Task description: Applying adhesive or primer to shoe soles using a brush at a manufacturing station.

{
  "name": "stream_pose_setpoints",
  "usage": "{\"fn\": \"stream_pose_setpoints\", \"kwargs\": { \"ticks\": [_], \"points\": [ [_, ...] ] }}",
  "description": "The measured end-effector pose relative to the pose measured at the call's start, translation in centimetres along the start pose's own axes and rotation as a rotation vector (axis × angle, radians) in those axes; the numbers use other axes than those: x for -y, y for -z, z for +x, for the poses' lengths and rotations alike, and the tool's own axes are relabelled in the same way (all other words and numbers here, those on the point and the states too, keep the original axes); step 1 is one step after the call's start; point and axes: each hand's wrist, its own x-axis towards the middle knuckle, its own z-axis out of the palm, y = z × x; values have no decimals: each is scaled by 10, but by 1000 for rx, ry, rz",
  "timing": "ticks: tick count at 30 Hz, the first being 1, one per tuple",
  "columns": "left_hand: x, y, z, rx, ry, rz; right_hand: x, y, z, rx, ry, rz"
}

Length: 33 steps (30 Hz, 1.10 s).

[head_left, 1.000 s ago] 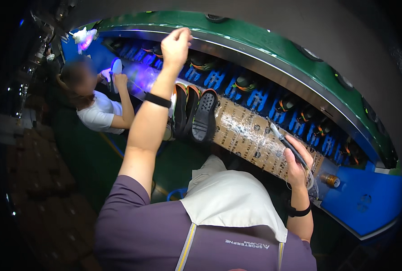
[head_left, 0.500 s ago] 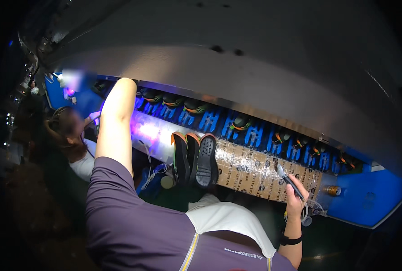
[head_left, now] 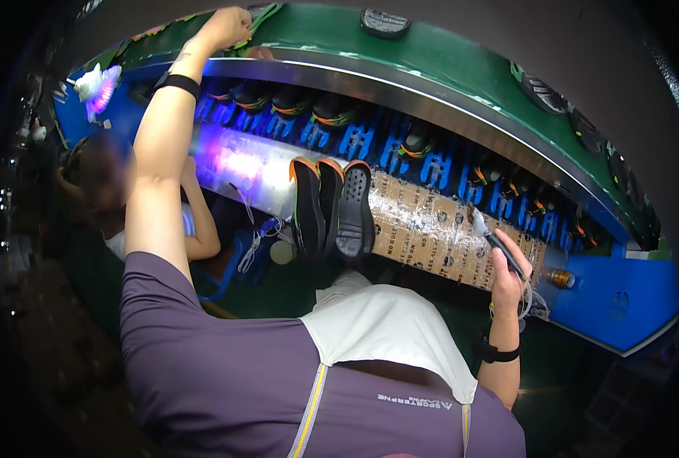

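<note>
My left hand [head_left: 223, 30] is stretched far forward over the green conveyor belt [head_left: 446, 57], fingers curled around a dark shoe part with a bright green edge [head_left: 261, 21]; most of that part is cut off at the top. My right hand [head_left: 512, 263] grips a brush-like tool [head_left: 501, 248] with a dark handle and a pale tip. The tip hangs over the cardboard-covered part of the bench [head_left: 423, 229]. A thin pale cord or tube hangs beside this hand. Between my hands, three black shoe soles [head_left: 355, 210] with orange and green edges stand side by side at the bench's near edge.
Under the belt's metal edge, a row of blue holders [head_left: 358, 141] carries several dark shoe parts. More soles [head_left: 386, 23] lie on the belt. A can [head_left: 561, 278] stands at the right by a blue panel [head_left: 622, 305]. Another person [head_left: 194, 221] sits at the left.
The view has tilted forward, bringing the green belt and my left hand into sight; before, that hand was hidden behind the dark overhead panel. My right hand keeps hold of the tool.
</note>
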Motion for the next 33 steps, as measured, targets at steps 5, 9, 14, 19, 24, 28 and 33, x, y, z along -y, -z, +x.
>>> {"fn": "stream_pose_setpoints", "kwargs": {
  "ticks": [5,9,14,19,24,28,33],
  "points": [
    [-13,30,-25,65,418,-119,-24,4,3,-30,-14,213],
    [-38,-53,-46,-185,688,83,-44,11,9,-77,-52,420],
    [-116,-68,-105,-695,849,-1000,-68,36,19,15,-71,589],
    [-241,-98,-197,-660,733,-1538,-55,49,30,114,-110,619],
    [-417,-64,-214,-454,585,-2413,-27,56,42,231,-110,706],
    [-474,-81,-219,-470,542,-2549,1,39,54,385,-45,583],
    [-503,-90,-215,-455,607,-2523,38,10,65,492,102,446]
  ]
}}
